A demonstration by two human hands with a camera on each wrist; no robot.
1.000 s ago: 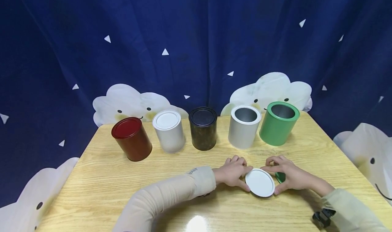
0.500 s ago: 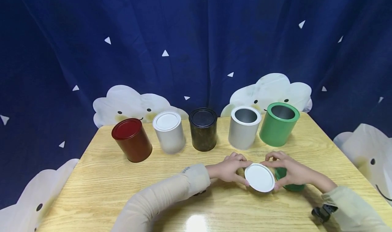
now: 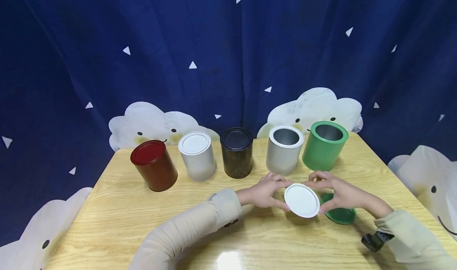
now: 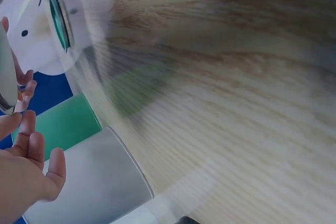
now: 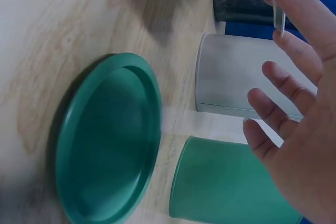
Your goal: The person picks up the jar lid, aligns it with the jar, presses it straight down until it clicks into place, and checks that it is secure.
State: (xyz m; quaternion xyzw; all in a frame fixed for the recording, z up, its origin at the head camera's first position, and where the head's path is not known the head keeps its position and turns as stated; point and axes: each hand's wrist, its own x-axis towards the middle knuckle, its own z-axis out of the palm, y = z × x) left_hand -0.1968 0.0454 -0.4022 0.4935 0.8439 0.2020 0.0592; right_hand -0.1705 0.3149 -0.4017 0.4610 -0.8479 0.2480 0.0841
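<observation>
Between both hands, above the table, is a round white lid [image 3: 302, 200], tilted toward the camera. My left hand [image 3: 263, 192] holds its left edge with thumb and forefinger. From the other side, my right hand [image 3: 340, 191] pinches the right edge; its other fingers are spread in the right wrist view. A green lid [image 3: 340, 215] lies on the table just under the right hand, and the right wrist view shows its face fully [image 5: 107, 145]. Behind the hands stand two lidless cans, a white one [image 3: 283, 159] and a green one [image 3: 323, 153].
Along the back of the wooden table [image 3: 118, 222] stand three lidded cans: a dark red one [image 3: 158, 171], a white one [image 3: 199, 165] and a black one [image 3: 238, 159]. A dark blue curtain [image 3: 214, 32] with white clouds hangs right behind the row.
The white lid has risen off the table in both hands and tipped toward the camera. More of the green lid beneath the right hand has come into sight.
</observation>
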